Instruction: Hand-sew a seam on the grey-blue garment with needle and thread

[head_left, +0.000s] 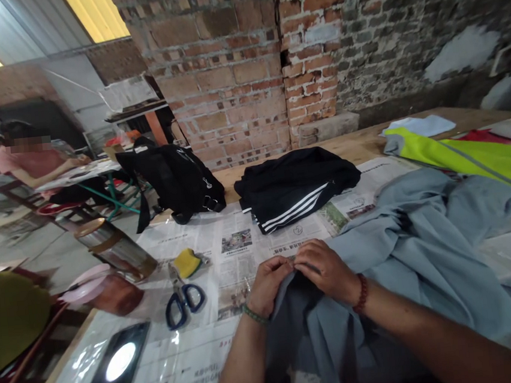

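Note:
A large grey cloth garment (pixel 406 249) lies bunched over the right half of the newspaper-covered table and hangs down toward me. My left hand (pixel 271 280) pinches the garment's edge near the middle of the view, a green beaded bracelet on its wrist. Close against it, my right hand (pixel 324 269) grips the same edge between thumb and fingers; a reddish beaded bracelet circles that wrist. The fingertips nearly touch, and whether anything small is between them is hidden. Left of my hands lie blue-handled scissors (pixel 183 301) and a yellow sponge-like piece (pixel 187 262).
Folded black clothing with white stripes (pixel 300 184) and a black bag (pixel 177 181) lie toward the back. A steel flask (pixel 115 247), a lidded reddish container (pixel 111 289) and a phone (pixel 113 374) line the left. A neon vest (pixel 474 161) lies right. Another person (pixel 37 155) sits far left.

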{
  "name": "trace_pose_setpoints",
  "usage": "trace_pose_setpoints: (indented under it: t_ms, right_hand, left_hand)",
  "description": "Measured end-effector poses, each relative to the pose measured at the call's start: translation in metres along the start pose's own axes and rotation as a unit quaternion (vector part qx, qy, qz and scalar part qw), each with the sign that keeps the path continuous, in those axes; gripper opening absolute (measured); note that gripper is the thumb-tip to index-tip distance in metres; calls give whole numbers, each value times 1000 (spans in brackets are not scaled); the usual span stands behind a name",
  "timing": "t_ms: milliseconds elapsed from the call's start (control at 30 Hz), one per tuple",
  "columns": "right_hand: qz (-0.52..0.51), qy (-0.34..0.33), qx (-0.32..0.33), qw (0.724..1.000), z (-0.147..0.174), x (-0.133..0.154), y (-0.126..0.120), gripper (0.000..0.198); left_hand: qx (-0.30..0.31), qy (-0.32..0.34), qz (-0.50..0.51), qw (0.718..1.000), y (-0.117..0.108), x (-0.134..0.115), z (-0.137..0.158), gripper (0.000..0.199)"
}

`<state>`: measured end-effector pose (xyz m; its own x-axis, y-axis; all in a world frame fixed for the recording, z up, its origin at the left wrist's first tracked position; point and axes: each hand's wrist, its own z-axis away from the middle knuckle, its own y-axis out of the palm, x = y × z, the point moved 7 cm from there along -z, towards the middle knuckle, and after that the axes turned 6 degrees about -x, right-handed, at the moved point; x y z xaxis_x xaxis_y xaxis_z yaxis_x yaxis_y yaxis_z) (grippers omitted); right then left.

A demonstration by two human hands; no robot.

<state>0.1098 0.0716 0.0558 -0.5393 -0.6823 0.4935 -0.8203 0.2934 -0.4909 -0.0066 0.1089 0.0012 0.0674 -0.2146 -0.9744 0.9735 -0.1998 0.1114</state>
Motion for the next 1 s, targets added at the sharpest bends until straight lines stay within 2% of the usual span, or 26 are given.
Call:
trace_pose_setpoints:
  t_ms: [133,300,367,433,533,633,700,767,867,933,1000]
  right_hand:
    - [-32,49,-27,998,6,-8,1,10]
    - [-71,85,-18,994,16,-15,8,11]
    - [-118,130,-23,984,20,-23,10,12]
    - [-192,211,-27,958,25,-35,14,13]
    - [-305,332,-44,891,35,-51,24,16]
    - [-387,392,-104,828,39,-63,27,20]
    - [-417,408,-153,797,39,-72,23,22]
    - [-425,408,-188,786,38,-78,15,24]
    - [-431,386,-177,797,31,-77,3,24]
    - [-463,382,-123,790,23,-69,2,22]
    - [-516,395,-36,760,13,-57,7,23]
  left_hand:
    - [7,4,-9,1000,1,2,0,20]
    - [18,12,-16,1000,4,1,2,17]
    - [23,7,-14,1000,4,1,2,17]
    - [24,-10,-7,1000,5,4,3,18]
    - [18,-34,1,999,6,11,2,21]
    - [20,-38,-5,999,9,18,0,24]
    - [30,-42,-20,998,10,24,-2,25]
    - [36,-54,-27,998,10,29,-4,27]
    - [29,-75,-6,997,7,33,-6,28]
    - [29,-80,5,996,6,33,-6,28]
    - [34,-78,13,996,6,32,-6,27]
